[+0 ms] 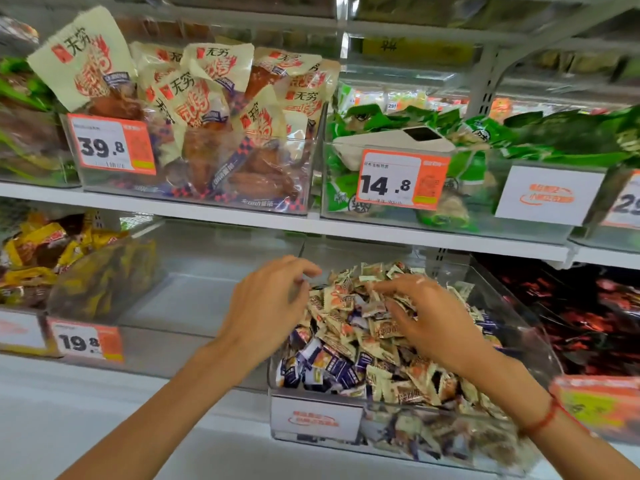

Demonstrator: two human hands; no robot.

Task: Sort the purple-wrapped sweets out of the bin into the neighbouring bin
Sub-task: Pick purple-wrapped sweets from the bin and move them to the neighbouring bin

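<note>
Both hands hover, holding nothing: left hand [268, 306] loosely curled, right hand [429, 317] spread. Below, a clear plastic bin [540, 355] holds crinkly cream and purple sweets [332, 370].

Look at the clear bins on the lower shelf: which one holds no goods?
The clear bin left of the sweets bin, behind the left hand. Its neighbours hold sweets or yellow packets.

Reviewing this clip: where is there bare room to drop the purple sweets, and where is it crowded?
Free: the clear bin between the yellow-packet bin and the mixed sweets bin shows a bare floor. Crowded: the mixed sweets bin is heaped, purple sweets at its front left, with the left hand and right hand above it.
</note>
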